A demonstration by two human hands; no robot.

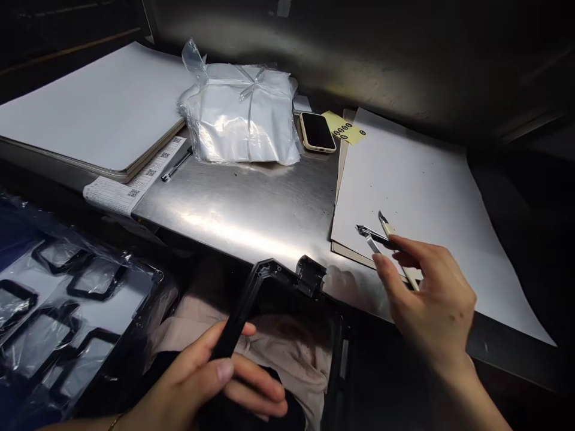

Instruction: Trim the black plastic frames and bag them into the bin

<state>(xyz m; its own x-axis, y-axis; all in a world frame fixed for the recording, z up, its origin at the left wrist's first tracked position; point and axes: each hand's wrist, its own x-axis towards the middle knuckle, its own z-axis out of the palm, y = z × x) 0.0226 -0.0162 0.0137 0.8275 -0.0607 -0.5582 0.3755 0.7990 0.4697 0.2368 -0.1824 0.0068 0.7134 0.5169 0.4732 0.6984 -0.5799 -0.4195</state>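
In my left hand [215, 383] is a black plastic frame [242, 305], gripped by one side bar with my thumb over it. A curved clip-like part [311, 275] sticks up from its top edge, and the frame's far side reaches down to the right over my lap. My right hand [426, 293] pinches a silver nail clipper [371, 234] between thumb and fingers, its lever raised and its jaws toward the left. Just behind that hand is a cream-handled craft knife [387, 226], blade upward, over the white board; my fingers hide part of its handle.
A bundle of clear plastic bags [247, 120] stands on the metal table [233, 203], beside a phone [317, 131] and a yellow sticker sheet [345, 127]. White boards [417, 179] lie right, a board stack [99, 108] left, near a pen [176, 166]. Several black frames [96, 275] lie in plastic, lower left.
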